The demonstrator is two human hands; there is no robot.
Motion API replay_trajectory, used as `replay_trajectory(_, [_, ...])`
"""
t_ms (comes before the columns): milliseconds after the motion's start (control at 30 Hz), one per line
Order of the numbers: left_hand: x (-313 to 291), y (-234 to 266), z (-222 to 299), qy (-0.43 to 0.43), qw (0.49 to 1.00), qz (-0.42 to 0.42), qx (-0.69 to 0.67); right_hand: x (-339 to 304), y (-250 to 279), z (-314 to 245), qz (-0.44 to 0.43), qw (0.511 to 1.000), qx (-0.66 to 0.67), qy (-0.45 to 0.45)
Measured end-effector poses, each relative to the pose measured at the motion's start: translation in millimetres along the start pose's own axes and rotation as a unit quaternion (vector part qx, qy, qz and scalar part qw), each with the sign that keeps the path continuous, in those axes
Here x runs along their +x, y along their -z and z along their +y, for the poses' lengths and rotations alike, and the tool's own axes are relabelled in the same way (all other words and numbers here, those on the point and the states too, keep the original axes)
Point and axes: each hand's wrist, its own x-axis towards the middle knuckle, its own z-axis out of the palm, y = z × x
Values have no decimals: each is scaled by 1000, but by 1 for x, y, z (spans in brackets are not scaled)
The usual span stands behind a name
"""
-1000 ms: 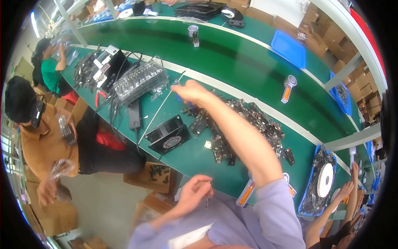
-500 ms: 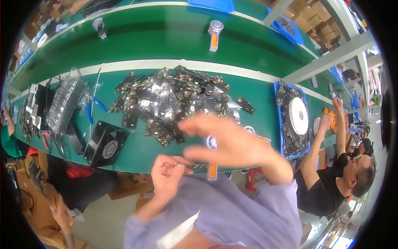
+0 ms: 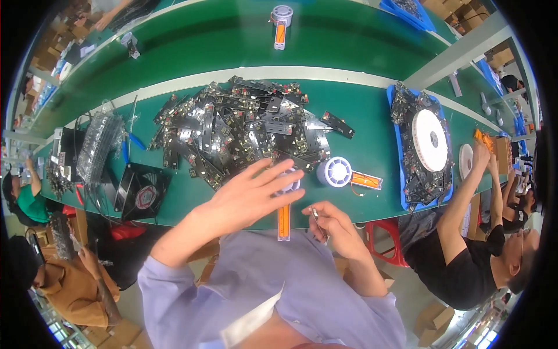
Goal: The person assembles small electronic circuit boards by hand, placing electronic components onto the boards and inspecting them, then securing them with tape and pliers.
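My left hand (image 3: 247,189) is stretched out flat, fingers spread, over the round head of a lavender handheld fan (image 3: 284,224). The fan's handle points toward me at the table's front edge and shows an orange inside. Whether the palm touches the fan is hidden. Right of it, my right hand (image 3: 340,230) is closed on a thin, dark, shiny piece (image 3: 315,216), whose kind I cannot make out. Just beyond that hand lies a second lavender fan (image 3: 335,172), its orange-filled handle pointing right. A large pile of black circuit boards (image 3: 232,125) spreads beyond my left hand.
At right, a blue tray (image 3: 444,183) holds circuit boards and a white reel (image 3: 430,141). A black square fan (image 3: 142,192), plastic-bagged parts (image 3: 99,148) and blue-handled pliers (image 3: 136,141) lie left. One more fan (image 3: 281,26) stands on the shelf. A co-worker (image 3: 459,256) works at right.
My left hand has gone from a pinch by the table edge to spread fingers above the fan. My right hand has moved from over the fan to its right and closed on the thin piece.
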Motion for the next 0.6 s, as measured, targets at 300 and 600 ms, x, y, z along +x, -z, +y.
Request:
replay_trajectory(300, [-4,-11,12,-9,995,4,95,7,-8,15,93,989,-35,112])
replay_trajectory(600, [-18,-27,30,151,985,79,12,29,-38,8,121,855,-392,317])
